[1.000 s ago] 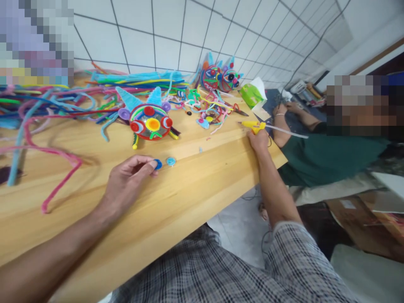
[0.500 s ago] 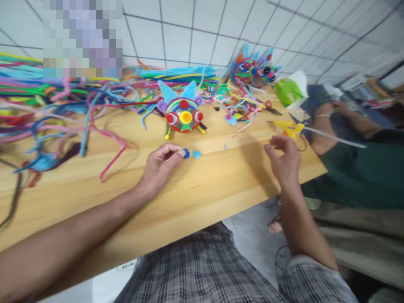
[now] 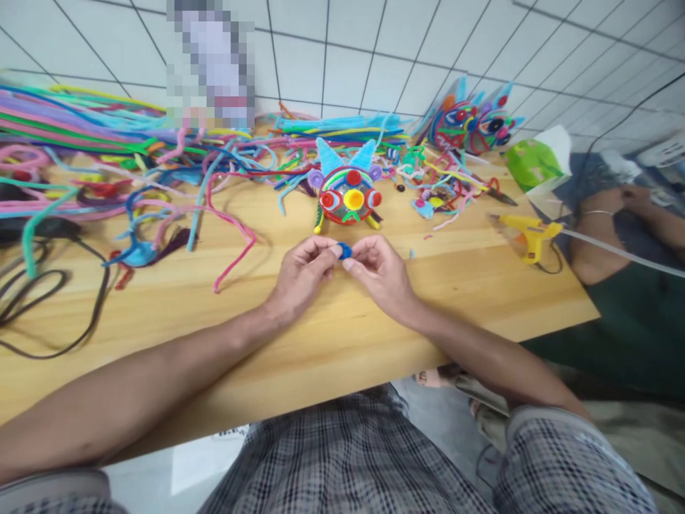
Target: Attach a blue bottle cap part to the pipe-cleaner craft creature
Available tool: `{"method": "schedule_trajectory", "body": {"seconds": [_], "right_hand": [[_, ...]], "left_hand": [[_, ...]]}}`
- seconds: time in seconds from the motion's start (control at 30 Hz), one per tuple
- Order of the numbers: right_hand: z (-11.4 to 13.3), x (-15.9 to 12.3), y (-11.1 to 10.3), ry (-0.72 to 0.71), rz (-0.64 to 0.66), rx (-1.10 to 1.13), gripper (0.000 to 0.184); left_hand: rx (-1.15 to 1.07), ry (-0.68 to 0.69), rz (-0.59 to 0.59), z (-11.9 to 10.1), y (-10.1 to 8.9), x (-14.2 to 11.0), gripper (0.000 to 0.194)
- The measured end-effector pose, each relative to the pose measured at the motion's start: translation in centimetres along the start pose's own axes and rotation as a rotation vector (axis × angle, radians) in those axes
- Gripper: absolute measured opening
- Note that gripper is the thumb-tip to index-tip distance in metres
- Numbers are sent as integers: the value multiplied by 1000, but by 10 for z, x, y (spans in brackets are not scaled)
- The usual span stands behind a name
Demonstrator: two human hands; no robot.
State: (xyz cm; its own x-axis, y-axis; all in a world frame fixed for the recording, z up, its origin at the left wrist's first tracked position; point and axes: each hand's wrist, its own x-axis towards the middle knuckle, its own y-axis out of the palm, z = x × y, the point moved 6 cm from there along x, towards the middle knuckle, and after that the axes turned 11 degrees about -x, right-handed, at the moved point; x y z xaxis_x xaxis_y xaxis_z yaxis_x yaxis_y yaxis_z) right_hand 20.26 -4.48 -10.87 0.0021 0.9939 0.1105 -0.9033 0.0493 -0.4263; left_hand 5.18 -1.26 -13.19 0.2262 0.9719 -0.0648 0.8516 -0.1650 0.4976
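My left hand (image 3: 300, 275) and my right hand (image 3: 377, 271) meet over the wooden table (image 3: 332, 335), both pinching a small dark blue coiled disc (image 3: 345, 250) between their fingertips. Just behind them stands a round pipe-cleaner mask (image 3: 347, 194) with light blue horns and red, yellow and blue circles. The light blue disc that lay beside the dark one is hidden by my right hand.
Loose pipe cleaners (image 3: 133, 164) cover the back and left of the table. A yellow glue gun (image 3: 527, 232) lies at the right edge. Two finished masks (image 3: 471, 125) lean on the tiled wall, with a green tissue pack (image 3: 527, 164) beside them. A person in green (image 3: 626, 285) sits at right.
My right hand left the glue gun on the table and came left to join my left hand on the dark blue disc. The camera has swung left.
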Motion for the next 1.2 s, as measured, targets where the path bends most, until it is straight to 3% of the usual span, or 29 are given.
{"method": "schedule_trajectory", "body": {"seconds": [0.3,0.6,1.2], "right_hand": [[-12,3,1,2,-59,191,33],[-10,1,-3,-16,-44,185,30],[-7,-1,-11,-61,1,97,20]], "left_hand": [[40,34,84,-4,6,-5,14],[213,88,109,-5,3,-8,13],[348,171,175,-11,4,-8,12]]}}
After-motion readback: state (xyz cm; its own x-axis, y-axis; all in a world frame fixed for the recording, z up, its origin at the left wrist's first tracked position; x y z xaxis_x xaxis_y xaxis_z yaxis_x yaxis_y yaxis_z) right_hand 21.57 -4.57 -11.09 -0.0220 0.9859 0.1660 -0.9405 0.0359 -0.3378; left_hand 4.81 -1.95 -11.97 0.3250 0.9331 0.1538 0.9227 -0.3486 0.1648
